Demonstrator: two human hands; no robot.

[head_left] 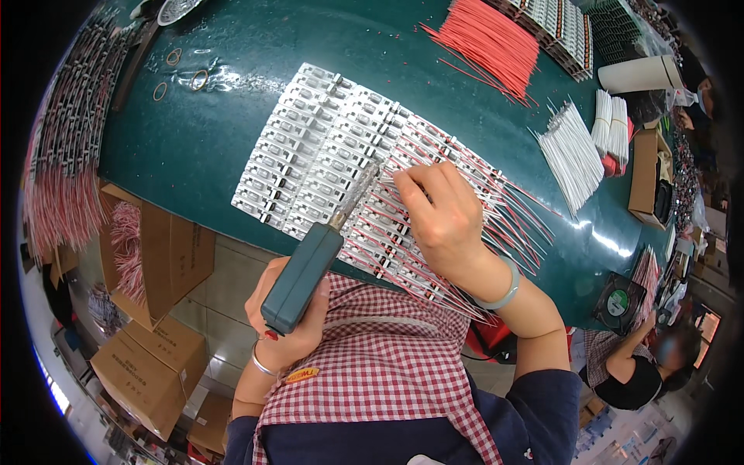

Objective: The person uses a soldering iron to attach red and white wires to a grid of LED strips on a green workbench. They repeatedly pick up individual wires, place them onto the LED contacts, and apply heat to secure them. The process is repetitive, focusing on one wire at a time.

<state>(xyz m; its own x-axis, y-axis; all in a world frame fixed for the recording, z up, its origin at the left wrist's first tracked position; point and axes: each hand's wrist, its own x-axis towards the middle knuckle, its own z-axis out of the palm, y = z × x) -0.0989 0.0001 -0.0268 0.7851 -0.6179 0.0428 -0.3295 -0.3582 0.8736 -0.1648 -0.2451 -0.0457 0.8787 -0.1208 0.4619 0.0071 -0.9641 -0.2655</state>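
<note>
Clasping the green tool (302,279) with the left hand (301,338), angling it toward white modules (332,155) lying rowed on the bench (194,147), seemingly for easy reach. Poising the right hand (446,215) over wires (518,218), perhaps for steadying, not showing whether pinching any.

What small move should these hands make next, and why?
Perhaps hold the right hand steady and nudge the dark green tool slightly toward that hand's fingertips. The left hand grips the tool, and its metal tip points among the white parts near those fingertips; whether it touches one is unclear.
</note>
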